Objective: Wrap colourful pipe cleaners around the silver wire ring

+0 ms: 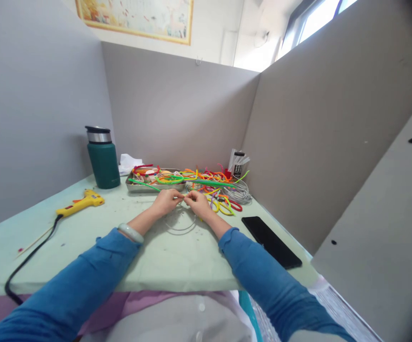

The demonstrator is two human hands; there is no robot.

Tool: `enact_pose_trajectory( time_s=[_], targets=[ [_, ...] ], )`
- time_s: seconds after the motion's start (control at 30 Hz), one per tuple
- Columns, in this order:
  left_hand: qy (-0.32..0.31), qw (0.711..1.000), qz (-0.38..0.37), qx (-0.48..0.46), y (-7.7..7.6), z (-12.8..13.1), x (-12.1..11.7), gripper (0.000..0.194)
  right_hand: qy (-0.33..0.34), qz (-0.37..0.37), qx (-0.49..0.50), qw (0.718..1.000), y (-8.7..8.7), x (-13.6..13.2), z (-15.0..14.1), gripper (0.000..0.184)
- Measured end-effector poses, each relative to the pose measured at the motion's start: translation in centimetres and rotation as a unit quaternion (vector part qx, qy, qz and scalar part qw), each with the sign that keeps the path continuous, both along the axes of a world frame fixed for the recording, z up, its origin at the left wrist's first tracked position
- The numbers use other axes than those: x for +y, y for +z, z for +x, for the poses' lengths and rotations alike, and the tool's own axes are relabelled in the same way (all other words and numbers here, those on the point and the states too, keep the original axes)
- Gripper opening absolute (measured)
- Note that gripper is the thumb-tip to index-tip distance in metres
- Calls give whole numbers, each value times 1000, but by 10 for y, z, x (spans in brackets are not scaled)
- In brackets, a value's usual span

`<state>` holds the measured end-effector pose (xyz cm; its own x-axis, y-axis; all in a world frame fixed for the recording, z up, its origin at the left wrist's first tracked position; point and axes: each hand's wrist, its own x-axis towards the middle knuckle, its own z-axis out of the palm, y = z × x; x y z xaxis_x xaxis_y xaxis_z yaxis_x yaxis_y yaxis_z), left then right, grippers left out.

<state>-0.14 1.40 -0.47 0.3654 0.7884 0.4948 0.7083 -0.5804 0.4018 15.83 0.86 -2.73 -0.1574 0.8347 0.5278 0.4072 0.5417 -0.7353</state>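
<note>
Above the middle of the table, my left hand (167,202) and my right hand (199,204) meet with fingertips almost touching. Both are closed in a pinch on a thin pale wire ring (181,230), whose round lower part hangs below the fingers. The pinched part of the ring is mostly covered by my fingertips. Just behind my hands lie colourful pipe cleaners (209,182), some spilling over a metal tray (145,188) of small craft pieces. Several yellow and red pipe-cleaner loops (226,208) rest right of my right hand.
On the left lies a yellow glue gun (81,203) with its black cord (31,254) and a thin stick (36,241). A green bottle (103,164) stands behind it. A black phone (272,242) lies right, near a grey wire coil (239,194). Grey partitions (180,109) enclose the table.
</note>
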Motion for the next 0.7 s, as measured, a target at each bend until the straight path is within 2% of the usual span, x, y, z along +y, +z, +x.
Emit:
enact_pose_trajectory(
  time_s=[0.2,0.47,0.7],
  targets=[
    [22,1000,-14,-1,2,1,-3,24,-2,1,-1,1000,0,-1,1,14],
    [24,1000,-4,5,1,0,-3,25,2,2,1,1000,2,-3,0,13],
    [24,999,-27,10,5,0,-6,26,4,-4,7,1000,2,-3,0,14]
  ],
)
